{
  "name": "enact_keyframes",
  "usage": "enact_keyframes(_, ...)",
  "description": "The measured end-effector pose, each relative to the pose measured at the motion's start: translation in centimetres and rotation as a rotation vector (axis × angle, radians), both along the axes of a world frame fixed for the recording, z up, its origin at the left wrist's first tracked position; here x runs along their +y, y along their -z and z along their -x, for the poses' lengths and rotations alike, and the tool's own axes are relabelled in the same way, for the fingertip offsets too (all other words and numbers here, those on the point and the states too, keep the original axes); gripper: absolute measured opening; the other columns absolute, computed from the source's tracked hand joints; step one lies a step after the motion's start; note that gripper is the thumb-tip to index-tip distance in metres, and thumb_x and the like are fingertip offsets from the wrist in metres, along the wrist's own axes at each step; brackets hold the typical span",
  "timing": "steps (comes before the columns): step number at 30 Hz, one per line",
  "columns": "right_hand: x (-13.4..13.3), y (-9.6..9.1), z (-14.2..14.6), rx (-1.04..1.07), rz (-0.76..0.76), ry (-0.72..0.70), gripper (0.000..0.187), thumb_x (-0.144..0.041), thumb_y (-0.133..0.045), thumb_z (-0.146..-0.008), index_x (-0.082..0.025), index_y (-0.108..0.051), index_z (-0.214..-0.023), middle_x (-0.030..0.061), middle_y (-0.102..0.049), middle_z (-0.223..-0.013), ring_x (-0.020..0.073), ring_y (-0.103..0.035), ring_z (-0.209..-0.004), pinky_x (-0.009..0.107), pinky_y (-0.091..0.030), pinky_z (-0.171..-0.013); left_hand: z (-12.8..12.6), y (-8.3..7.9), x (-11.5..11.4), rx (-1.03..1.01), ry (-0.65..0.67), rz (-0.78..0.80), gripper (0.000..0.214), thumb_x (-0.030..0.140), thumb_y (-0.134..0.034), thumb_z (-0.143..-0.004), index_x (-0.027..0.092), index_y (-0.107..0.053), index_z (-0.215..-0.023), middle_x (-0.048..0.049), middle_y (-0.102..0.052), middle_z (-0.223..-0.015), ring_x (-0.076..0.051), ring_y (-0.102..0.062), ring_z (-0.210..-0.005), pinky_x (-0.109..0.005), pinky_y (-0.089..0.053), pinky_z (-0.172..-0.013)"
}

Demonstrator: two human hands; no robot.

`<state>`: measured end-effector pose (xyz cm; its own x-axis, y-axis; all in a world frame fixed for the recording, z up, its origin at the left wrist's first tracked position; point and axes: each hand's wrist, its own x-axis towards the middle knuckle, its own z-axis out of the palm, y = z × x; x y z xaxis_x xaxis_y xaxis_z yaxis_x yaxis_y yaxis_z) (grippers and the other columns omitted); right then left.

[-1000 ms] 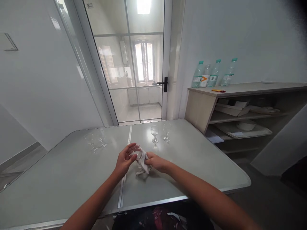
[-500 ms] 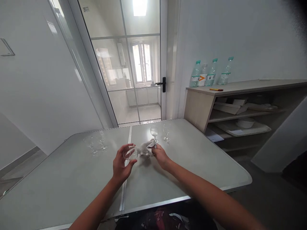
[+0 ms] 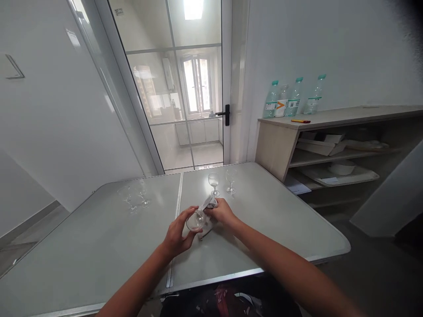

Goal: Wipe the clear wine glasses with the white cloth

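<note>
My left hand (image 3: pixel 178 235) curls round the bowl of a clear wine glass (image 3: pixel 195 220), held on its side above the grey table (image 3: pixel 99 246). My right hand (image 3: pixel 223 212) pinches a grey-white cloth (image 3: pixel 207 207) against the stem end of that glass; part of the cloth hangs below. Two clear stemmed glasses (image 3: pixel 214 184) (image 3: pixel 231 181) stand upright just beyond my hands. Two more clear glasses (image 3: pixel 136 198) stand at the table's far left.
A seam (image 3: pixel 178 198) runs down the table's middle. A wooden shelf unit (image 3: pixel 330 145) stands to the right with several water bottles (image 3: pixel 294 97) and a pen on top. Behind the table is a glass door (image 3: pixel 191 88) with a black handle.
The cloth came off the glass and the glass was turned on its side. Both hands and the glass have since shifted slightly right and nearer, cloth now at its stem.
</note>
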<state>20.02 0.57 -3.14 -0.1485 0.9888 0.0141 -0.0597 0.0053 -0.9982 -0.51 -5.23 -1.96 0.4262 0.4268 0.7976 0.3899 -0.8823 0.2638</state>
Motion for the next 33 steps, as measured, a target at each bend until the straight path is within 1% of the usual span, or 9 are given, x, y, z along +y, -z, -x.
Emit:
enact_keyframes(2,-0.1,-0.3,-0.1,0.070,0.013,-0.026,0.024,-0.026,-0.077,-0.057,-0.015,-0.064,-0.074,-0.0025,-0.060,-0.067,0.0120,-0.051,-0.062,0.023,-0.037,-0.060,0.0,-0.1,0.1,-0.007,0.020,-0.025,0.069,0.017,-0.067,-0.090,0.023,-0.035,-0.151,-0.0160,-0.061,-0.138,-0.028,-0.060,-0.129,-0.047,-0.058,-0.102)
enact_keyframes(6,-0.8,-0.5,0.0,0.169,0.085,-0.224,0.022,-0.026,-0.073,-0.060,-0.015,-0.064,-0.077,-0.0017,-0.061,-0.069,0.0122,-0.052,-0.062,0.024,-0.039,-0.061,0.0,-0.6,0.0,0.110,0.122,-0.104,0.065,0.013,-0.059,-0.092,0.020,-0.035,-0.152,-0.0187,-0.058,-0.141,-0.029,-0.056,-0.134,-0.049,-0.056,-0.103)
enact_keyframes(13,-0.2,0.0,-0.3,0.086,-0.044,-0.007,0.023,-0.018,-0.074,-0.055,-0.015,-0.063,-0.074,-0.0021,-0.063,-0.068,0.0134,-0.054,-0.063,0.025,-0.040,-0.062,-0.5,-0.9,0.0,0.121,0.151,-0.132,0.062,0.011,-0.055,-0.094,0.019,-0.034,-0.152,-0.0193,-0.058,-0.140,-0.029,-0.054,-0.136,-0.051,-0.055,-0.104)
enact_keyframes(19,-0.7,-0.4,0.1,0.195,-0.051,-0.206,0.023,-0.022,-0.072,-0.061,-0.014,-0.067,-0.082,0.0011,-0.067,-0.075,0.0143,-0.057,-0.067,0.025,-0.043,-0.064,-0.3,-0.7,0.0,0.084,0.171,-0.089,0.058,0.012,-0.054,-0.095,0.020,-0.036,-0.150,-0.0187,-0.058,-0.140,-0.028,-0.054,-0.136,-0.051,-0.054,-0.106)
enact_keyframes(23,-0.6,-0.7,-0.2,0.086,-0.079,-0.098,0.021,-0.021,-0.074,-0.059,-0.014,-0.065,-0.077,0.0012,-0.065,-0.072,0.0153,-0.056,-0.066,0.027,-0.044,-0.065,-0.4,-0.6,-0.1,0.066,0.096,-0.047,0.060,0.015,-0.056,-0.096,0.024,-0.033,-0.151,-0.0172,-0.058,-0.140,-0.028,-0.056,-0.134,-0.051,-0.054,-0.106)
enact_keyframes(27,-0.7,-1.9,-0.9,-0.106,-0.288,0.102,0.025,-0.023,-0.071,-0.064,-0.017,-0.067,-0.088,0.0023,-0.067,-0.084,0.0185,-0.058,-0.079,0.029,-0.046,-0.074,-0.5,-0.2,0.3,-0.052,-0.082,0.035,0.065,0.020,-0.065,-0.092,0.026,-0.035,-0.149,-0.0157,-0.059,-0.139,-0.029,-0.058,-0.131,-0.053,-0.054,-0.106)
enact_keyframes(28,-0.8,-2.3,-1.0,-0.127,-0.344,0.106,0.027,-0.023,-0.068,-0.067,-0.018,-0.067,-0.093,0.0023,-0.067,-0.088,0.0186,-0.058,-0.082,0.029,-0.046,-0.077,-0.6,-0.1,0.4,-0.086,-0.092,0.071,0.066,0.021,-0.066,-0.091,0.026,-0.036,-0.149,-0.0152,-0.058,-0.139,-0.029,-0.057,-0.132,-0.053,-0.054,-0.106)
enact_keyframes(30,-1.3,-3.2,-1.2,-0.109,-0.419,-0.049,0.034,-0.022,-0.062,-0.071,-0.019,-0.066,-0.105,0.0023,-0.066,-0.097,0.0181,-0.058,-0.086,0.028,-0.046,-0.078,-0.6,-0.1,0.4,-0.156,-0.055,0.144,0.066,0.022,-0.067,-0.091,0.026,-0.037,-0.149,-0.0144,-0.056,-0.141,-0.029,-0.056,-0.133,-0.053,-0.054,-0.107)
enact_keyframes(33,-2.0,-4.0,-1.3,-0.058,-0.440,-0.409,0.042,-0.021,-0.055,-0.076,-0.019,-0.061,-0.117,0.0030,-0.064,-0.100,0.0168,-0.057,-0.084,0.026,-0.046,-0.074,-0.6,-0.4,0.2,-0.231,0.038,0.243,0.064,0.024,-0.068,-0.091,0.027,-0.039,-0.148,-0.0136,-0.054,-0.141,-0.029,-0.056,-0.132,-0.054,-0.053,-0.108)
